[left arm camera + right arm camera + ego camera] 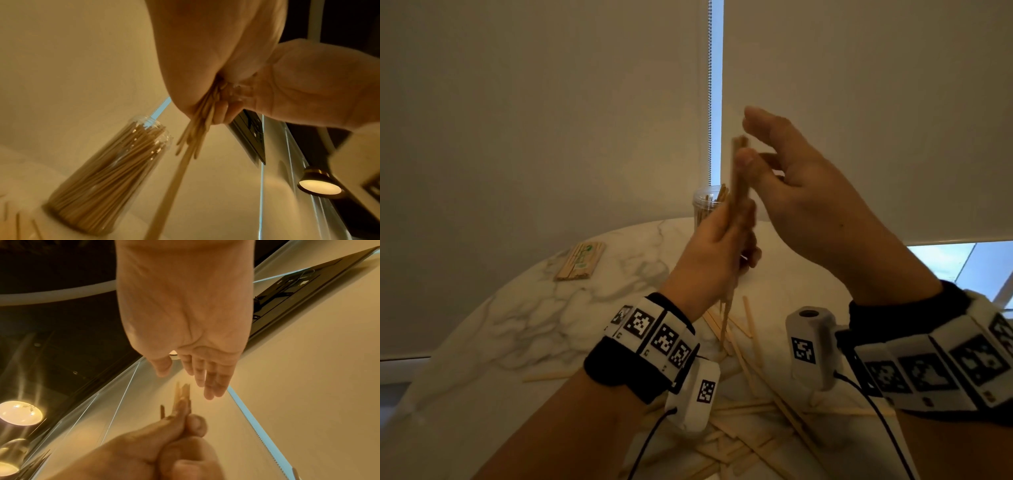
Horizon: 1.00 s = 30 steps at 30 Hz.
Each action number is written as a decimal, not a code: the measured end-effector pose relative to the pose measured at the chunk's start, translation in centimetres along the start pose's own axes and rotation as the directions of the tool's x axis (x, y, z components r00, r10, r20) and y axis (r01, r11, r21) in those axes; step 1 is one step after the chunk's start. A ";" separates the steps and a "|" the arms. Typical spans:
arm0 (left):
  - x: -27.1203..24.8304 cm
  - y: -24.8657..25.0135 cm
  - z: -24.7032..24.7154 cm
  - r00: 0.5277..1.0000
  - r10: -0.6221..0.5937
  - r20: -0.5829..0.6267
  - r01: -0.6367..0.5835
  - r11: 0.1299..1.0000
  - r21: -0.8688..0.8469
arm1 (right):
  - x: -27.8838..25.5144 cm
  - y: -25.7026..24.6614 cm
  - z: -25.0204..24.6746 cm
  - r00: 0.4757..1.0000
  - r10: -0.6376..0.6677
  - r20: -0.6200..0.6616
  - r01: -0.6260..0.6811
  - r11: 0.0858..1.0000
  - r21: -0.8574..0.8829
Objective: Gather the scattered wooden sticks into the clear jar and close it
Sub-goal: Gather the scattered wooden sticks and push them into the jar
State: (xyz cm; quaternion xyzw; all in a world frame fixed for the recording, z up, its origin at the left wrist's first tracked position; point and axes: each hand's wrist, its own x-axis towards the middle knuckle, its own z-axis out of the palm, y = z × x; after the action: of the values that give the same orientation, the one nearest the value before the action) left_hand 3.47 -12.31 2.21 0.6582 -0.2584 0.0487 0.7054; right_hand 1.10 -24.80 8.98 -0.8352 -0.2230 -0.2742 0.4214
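While a bundle of wooden sticks (pixel 739 181) is gripped upright in the left hand (pixel 717 251), fingers and thumb wrapped tight around its lower half, the right hand (pixel 801 192) is held just beside the top ends with fingers straight and nothing in it. So the step looks like squaring up the bundle before it gets dropped in.

The clear jar (pixel 707 205) is stood at the far edge of the marble tabletop (pixel 493 329), open at the top and already packed with a good number of sticks in the left wrist view. No lid can be made out anywhere. A wrapped pack of sticks (pixel 580 262) is parked toward the far left edge, and plenty of loose sticks (pixel 750 421) are still scattered along the near edge under the wrists.

To do this bit well, the top ends should probably be tapped flush with the flat right palm, since the lower ends are splayed out and uneven in the left wrist view. A fanned bundle would likely snag on the jar's rim or on the sticks already inside. The grip could be loosened slightly during the tap so stragglers can slide level, then tightened again before the bundle is carried over the jar mouth.
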 end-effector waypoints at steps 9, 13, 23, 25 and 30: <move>1.9 2.1 -4.5 0.897 -0.050 -0.440 -0.169 0.879 -0.445 | -1.3 2.6 3.5 0.597 0.392 0.700 -0.157 0.913 -0.377; 2.0 1.9 -4.4 0.902 -0.051 -0.428 -0.177 0.862 -0.475 | -1.5 2.4 4.8 0.574 0.367 0.732 -0.457 0.885 -0.085; 1.2 1.9 -2.5 0.917 -0.103 -0.385 -0.080 0.899 -0.431 | -0.9 1.7 3.7 0.723 0.292 0.626 -0.520 0.827 0.215; 0.9 2.1 -2.0 0.940 -0.120 -0.319 -0.013 0.923 -0.386 | -0.8 1.3 3.7 0.820 0.311 0.481 -0.371 0.928 0.032; 0.5 2.5 -1.1 0.981 -0.174 -0.086 0.133 0.926 -0.354 | -0.6 1.2 3.0 0.964 0.161 0.210 -0.124 0.976 -0.181</move>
State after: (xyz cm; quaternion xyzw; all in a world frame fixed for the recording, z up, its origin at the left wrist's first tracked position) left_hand 3.22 -11.09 4.65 0.5381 -0.1693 -0.0149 0.8255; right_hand 2.17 -23.09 6.43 -0.9069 -0.1846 -0.1649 0.3410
